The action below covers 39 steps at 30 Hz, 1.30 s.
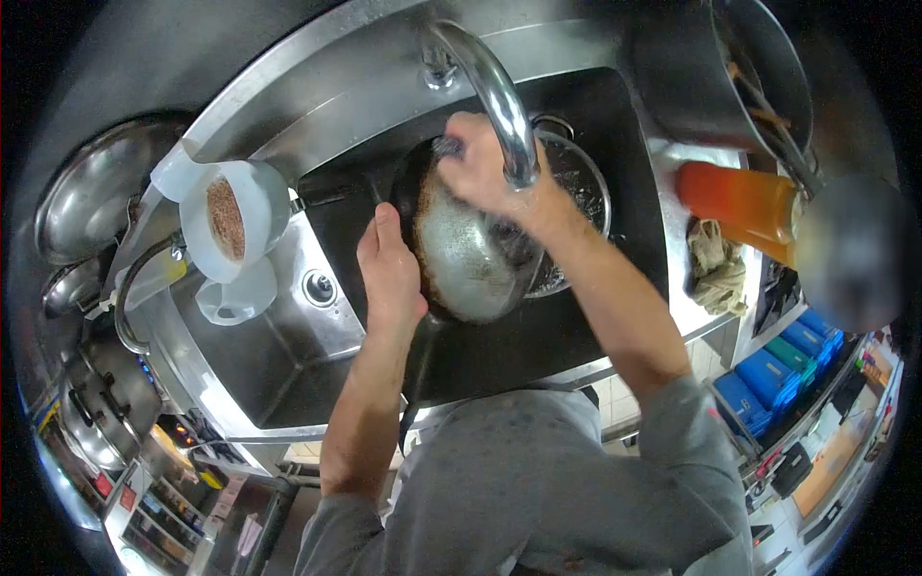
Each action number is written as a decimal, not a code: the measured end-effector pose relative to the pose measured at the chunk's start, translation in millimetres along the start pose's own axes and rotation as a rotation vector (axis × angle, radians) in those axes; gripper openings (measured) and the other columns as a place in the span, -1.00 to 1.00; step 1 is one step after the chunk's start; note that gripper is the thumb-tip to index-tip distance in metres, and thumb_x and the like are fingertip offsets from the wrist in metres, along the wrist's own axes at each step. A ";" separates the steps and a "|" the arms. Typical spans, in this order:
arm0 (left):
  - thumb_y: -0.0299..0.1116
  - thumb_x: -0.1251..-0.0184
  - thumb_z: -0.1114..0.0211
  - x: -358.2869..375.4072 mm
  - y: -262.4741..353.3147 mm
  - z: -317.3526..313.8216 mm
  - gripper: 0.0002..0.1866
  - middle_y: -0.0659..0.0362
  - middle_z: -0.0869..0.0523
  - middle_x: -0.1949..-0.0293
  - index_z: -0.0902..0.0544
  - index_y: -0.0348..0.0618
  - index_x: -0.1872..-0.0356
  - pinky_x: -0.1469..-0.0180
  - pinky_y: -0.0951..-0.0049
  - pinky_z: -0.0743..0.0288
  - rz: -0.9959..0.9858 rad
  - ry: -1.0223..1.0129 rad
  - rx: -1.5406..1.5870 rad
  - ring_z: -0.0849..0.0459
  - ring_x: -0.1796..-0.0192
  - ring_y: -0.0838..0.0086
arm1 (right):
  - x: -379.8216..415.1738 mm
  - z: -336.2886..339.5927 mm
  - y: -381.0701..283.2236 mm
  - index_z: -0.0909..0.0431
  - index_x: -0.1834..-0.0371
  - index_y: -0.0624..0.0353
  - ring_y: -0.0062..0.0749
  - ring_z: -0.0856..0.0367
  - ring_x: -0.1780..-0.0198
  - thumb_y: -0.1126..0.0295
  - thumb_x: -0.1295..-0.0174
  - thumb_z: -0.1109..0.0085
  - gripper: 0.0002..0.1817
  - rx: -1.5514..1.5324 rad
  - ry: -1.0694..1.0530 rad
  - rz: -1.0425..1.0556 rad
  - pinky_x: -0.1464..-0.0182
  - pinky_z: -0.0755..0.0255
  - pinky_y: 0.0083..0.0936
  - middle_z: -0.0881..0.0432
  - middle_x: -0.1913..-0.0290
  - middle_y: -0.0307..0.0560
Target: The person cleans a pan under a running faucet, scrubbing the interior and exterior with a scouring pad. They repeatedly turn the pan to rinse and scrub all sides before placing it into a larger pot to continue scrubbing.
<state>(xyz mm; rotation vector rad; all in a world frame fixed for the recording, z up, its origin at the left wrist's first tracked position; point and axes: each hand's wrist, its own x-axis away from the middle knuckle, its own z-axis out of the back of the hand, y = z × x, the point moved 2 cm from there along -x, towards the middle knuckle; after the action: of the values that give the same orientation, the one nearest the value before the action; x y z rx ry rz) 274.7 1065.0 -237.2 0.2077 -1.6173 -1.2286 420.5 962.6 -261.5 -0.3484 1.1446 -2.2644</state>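
Observation:
A round metal pan (466, 259) with brown, scorched edges is tilted in the right sink basin. My left hand (389, 269) is at the pan's left edge, thumb pointing up; its other fingers are partly hidden and seem to hold the rim. At the pan's upper part, my right hand (490, 168) is closed around a dark scouring pad (448, 148), pressing it near the rim. Behind the pan, partly covered by it and my right forearm, lies a round metal pot (597, 178) with a loop handle. The chrome faucet (499, 96) arches over my right wrist.
Left of the basin are a second sink basin (288, 370), a cut plastic jug (274, 206) with brown grains and a metal bowl (106, 192). On the right stand a large pot (783, 58), an orange bottle (735, 197) and a crumpled cloth (715, 269).

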 end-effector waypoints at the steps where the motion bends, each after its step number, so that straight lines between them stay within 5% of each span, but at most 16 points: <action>1: -0.09 -0.74 -0.04 -5.5 3.8 -1.2 -0.57 0.17 -0.70 0.09 -0.64 -0.33 -0.04 -0.06 0.39 -0.51 0.001 -0.003 0.010 -0.59 0.04 0.48 | -0.4 -6.6 3.7 -0.62 0.25 0.14 0.12 -0.71 0.22 0.26 -0.04 -0.31 -0.74 0.020 0.022 0.052 0.16 -0.60 -0.08 -0.64 0.37 0.05; 3: -0.08 -0.73 0.00 -17.1 10.3 6.4 -0.54 0.09 -0.74 -0.04 -0.59 -0.31 -0.19 -0.23 0.30 -0.53 0.017 -0.218 -0.078 -0.69 -0.07 0.37 | 14.6 -0.4 -52.6 -0.64 0.21 0.13 0.12 -0.72 0.19 0.24 -0.05 -0.30 -0.72 0.055 -0.076 0.139 0.14 -0.61 -0.08 -0.65 0.35 0.07; 4: -0.10 -0.74 0.01 -19.2 8.0 8.7 -0.57 0.10 -0.74 0.00 -0.63 -0.29 -0.11 -0.19 0.31 -0.54 0.041 -0.316 0.139 -0.69 -0.06 0.40 | 20.6 -2.1 -73.9 -0.67 0.18 0.12 0.11 -0.73 0.16 0.23 -0.06 -0.28 -0.71 0.084 -0.180 0.241 0.11 -0.62 -0.08 -0.66 0.33 0.08; 6: -0.12 -0.74 -0.01 -17.4 1.8 7.9 -0.58 0.16 -0.69 0.18 -0.67 -0.31 0.04 -0.02 0.37 -0.49 0.008 -0.175 0.084 -0.58 0.07 0.50 | 12.4 0.4 -63.7 -0.68 0.14 0.14 0.13 -0.74 0.12 0.24 -0.09 -0.28 -0.69 -0.015 -0.119 0.267 0.09 -0.63 -0.10 -0.71 0.27 0.12; 8: -0.11 -0.74 -0.02 1.6 -2.6 7.9 -0.57 0.16 -0.69 0.18 -0.67 -0.32 0.03 0.00 0.38 -0.48 0.004 -0.087 0.023 -0.57 0.07 0.50 | -5.7 19.2 -38.9 -0.66 0.15 0.19 0.14 -0.75 0.12 0.26 -0.12 -0.27 -0.70 0.188 -0.248 -0.040 0.08 -0.64 -0.12 -0.75 0.21 0.14; 9: -0.11 -0.74 -0.02 3.2 -0.4 9.8 -0.56 0.17 -0.68 0.19 -0.67 -0.33 0.03 0.01 0.39 -0.47 -0.019 0.000 -0.041 -0.56 0.08 0.51 | -2.6 15.1 6.3 -0.66 0.15 0.21 0.13 -0.76 0.11 0.23 -0.15 -0.26 -0.69 0.037 -0.150 -0.133 0.07 -0.65 -0.11 -0.77 0.15 0.15; 12: -0.09 -0.74 -0.02 -22.5 -0.6 17.4 -0.54 0.18 -0.68 0.19 -0.68 -0.36 0.02 0.00 0.40 -0.47 -0.045 -0.124 -0.133 -0.55 0.09 0.51 | -6.2 14.4 -34.3 -0.67 0.18 0.16 0.14 -0.74 0.14 0.22 -0.10 -0.25 -0.70 0.245 -0.132 0.073 0.08 -0.63 -0.05 -0.75 0.19 0.12; 13: -0.06 -0.72 -0.04 -32.0 -2.6 20.8 -0.52 0.12 -0.73 0.07 -0.62 -0.36 -0.13 -0.04 0.36 -0.55 -0.044 -0.211 -0.122 -0.66 0.05 0.46 | 2.1 5.8 -54.8 -0.67 0.19 0.14 0.13 -0.74 0.13 0.22 -0.09 -0.25 -0.71 0.182 -0.178 0.110 0.09 -0.63 -0.05 -0.75 0.19 0.11; 16: -0.13 -0.74 -0.05 -31.6 -3.8 22.7 -0.59 0.15 -0.72 0.05 -0.63 -0.33 -0.12 -0.07 0.38 -0.54 -0.060 -0.314 0.042 -0.64 0.03 0.50 | 11.6 -11.9 -75.6 -0.67 0.18 0.09 0.12 -0.73 0.11 0.21 -0.09 -0.24 -0.72 0.148 -0.290 0.151 0.07 -0.63 -0.04 -0.73 0.17 0.09; 18: -0.10 -0.73 -0.06 -23.2 -19.6 39.5 -0.57 0.17 -0.72 0.07 -0.64 -0.33 -0.09 -0.09 0.38 -0.52 -0.037 -0.234 0.027 -0.62 0.04 0.51 | 3.4 -0.6 -51.3 -0.67 0.17 0.09 0.12 -0.74 0.09 0.21 -0.09 -0.25 -0.71 0.141 -0.257 0.092 0.05 -0.63 -0.03 -0.74 0.16 0.10; 20: -0.07 -0.72 -0.08 -25.8 -18.4 45.6 -0.56 0.20 -0.71 0.08 -0.65 -0.34 -0.06 -0.11 0.39 -0.50 -0.026 -0.158 0.013 -0.60 0.04 0.51 | -4.3 20.7 -15.0 -0.68 0.15 0.11 0.12 -0.75 0.05 0.17 -0.07 -0.27 -0.66 0.188 -0.315 -0.240 0.01 -0.63 -0.01 -0.76 0.10 0.15; 26: -0.08 -0.74 -0.04 -33.0 -12.7 48.1 -0.56 0.20 -0.70 0.16 -0.67 -0.31 0.00 -0.01 0.45 -0.49 -0.065 -0.148 -0.131 -0.57 0.10 0.55 | -11.5 -26.9 -72.1 -0.69 0.11 0.10 0.12 -0.76 0.12 0.17 -0.04 -0.28 -0.63 0.164 -0.362 0.073 0.04 -0.64 -0.02 -0.76 0.15 0.09; 32: -0.04 -0.73 -0.06 -17.7 -21.7 59.1 -0.52 0.14 -0.73 0.10 -0.65 -0.35 -0.03 0.01 0.45 -0.58 0.047 -0.028 0.043 -0.67 0.08 0.50 | 19.8 -28.9 35.7 -0.66 -0.02 0.24 0.06 -0.78 0.17 0.23 -0.15 -0.27 -0.58 -0.260 -0.089 -0.363 0.06 -0.62 -0.15 -0.75 0.22 0.27; 34: -0.01 -0.72 -0.07 -14.1 -21.4 59.0 -0.49 0.09 -0.75 0.03 -0.64 -0.38 -0.10 -0.03 0.42 -0.62 0.082 -0.027 0.073 -0.71 0.03 0.45 | 35.9 -18.9 23.5 -0.64 0.01 0.29 0.06 -0.75 0.17 0.29 -0.15 -0.27 -0.62 -0.208 0.223 -0.081 0.05 -0.60 -0.16 -0.74 0.19 0.25; 39: -0.09 -0.53 -0.39 0.5 -7.3 49.9 -0.50 0.07 -0.73 -0.06 -0.58 -0.33 -0.20 -0.10 0.32 -0.64 0.087 -0.295 0.012 -0.71 -0.06 0.38 | 103.4 -11.5 -11.5 -0.61 0.09 0.29 0.14 -0.71 0.10 0.34 -0.04 -0.33 -0.62 -0.180 0.108 -0.131 0.00 -0.59 -0.16 -0.68 0.15 0.24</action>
<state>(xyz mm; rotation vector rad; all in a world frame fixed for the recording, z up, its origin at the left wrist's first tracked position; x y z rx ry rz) 231.9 1091.4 -239.1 -0.0390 -1.8663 -1.2253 327.9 913.8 -261.7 -0.3851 1.4248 -2.3215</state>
